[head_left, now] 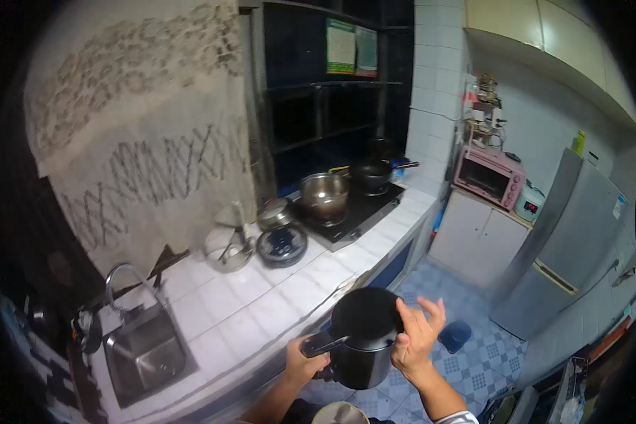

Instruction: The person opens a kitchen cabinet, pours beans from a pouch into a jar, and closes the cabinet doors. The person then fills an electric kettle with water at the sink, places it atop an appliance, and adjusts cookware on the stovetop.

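On the near side of the stove [360, 230], out past the front edge of the white counter [226, 304], a black pot [360, 367] is held up in two hands, its dark round top turned upward and its handle [324, 344] pointing to the sink side of the stove. I cannot tell whether that top is a lid or an opening.

The left hand [307, 364] is closed around the handle, thumb along the upper side and fingers curled beneath; its bare forearm slants up from below. The right hand [418, 333] is on the opposite side of the pot — wrist low, palm facing the pot, fingers spread apart and pointing up. Its index finger and thumb are at the pot's edge, while the other fingers stand away from it. Whether this grip bears any weight I cannot tell. A striped sleeve [459, 418] shows at the lower end of the right forearm.

On the stove sit a steel pot [324, 194] and, farther back, a dark pan [372, 174]. Left of the stove, on the counter, are a round black appliance [282, 246] and a pale strainer [227, 251]; farther left is the sink [148, 357] with its curved tap [131, 267]. Right of the stove, beyond the counter's end, a pink oven [489, 177] tops a white cabinet [477, 230] — a grey fridge [562, 240] stands farther right.
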A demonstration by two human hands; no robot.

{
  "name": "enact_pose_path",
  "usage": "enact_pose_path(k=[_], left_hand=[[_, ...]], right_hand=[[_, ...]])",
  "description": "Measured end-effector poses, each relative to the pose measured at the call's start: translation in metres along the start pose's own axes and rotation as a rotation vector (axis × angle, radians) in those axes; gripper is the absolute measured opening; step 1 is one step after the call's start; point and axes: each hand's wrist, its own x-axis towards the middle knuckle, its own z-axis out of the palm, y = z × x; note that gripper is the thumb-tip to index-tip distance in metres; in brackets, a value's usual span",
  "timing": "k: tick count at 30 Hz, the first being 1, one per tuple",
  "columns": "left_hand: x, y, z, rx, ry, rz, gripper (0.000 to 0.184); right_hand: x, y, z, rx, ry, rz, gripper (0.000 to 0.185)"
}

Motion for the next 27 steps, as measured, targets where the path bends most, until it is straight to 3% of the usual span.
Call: enact_pose_path(k=[7,9,10,13,16,21,25,27], left_hand=[[0.135,-0.056,0.065,-0.009,-0.176,-0.062,0.004],[0.178,-0.076,0.081,-0.047,-0.241,-0.072,0.006],[0.201,-0.087,0.087,-0.011,-0.277,-0.105,0.008],[0.275,-0.121,0.114,-0.042,-0.411,-0.057,0.01],[0.346,-0.138,0.147,-0.114,-0.526,-0.152,0.012],[0.459,-0.159,0.22,-0.022,-0.697,-0.16,0.013],[0.535,-0.194,0.278,-0.107,-0.752,-0.302,0.014],[0.572,-0.204,0.312,-0.095,-0.77,-0.282,0.014]], right_hand=[[0.018,0.142,0.017,0.116,0.136,0.197,0.07],[0.034,0.182,0.026,0.325,0.137,0.49,0.075],[0.034,0.207,0.037,0.303,0.148,0.485,0.075],[0.025,0.292,0.083,0.803,0.059,0.682,0.088],[0.043,0.348,0.094,0.885,0.118,0.806,0.087],[0.088,0.427,0.095,0.768,0.337,0.877,0.084],[0.114,0.507,0.086,0.7,0.288,0.794,0.085],[0.119,0.555,0.081,0.607,0.183,0.643,0.091]])
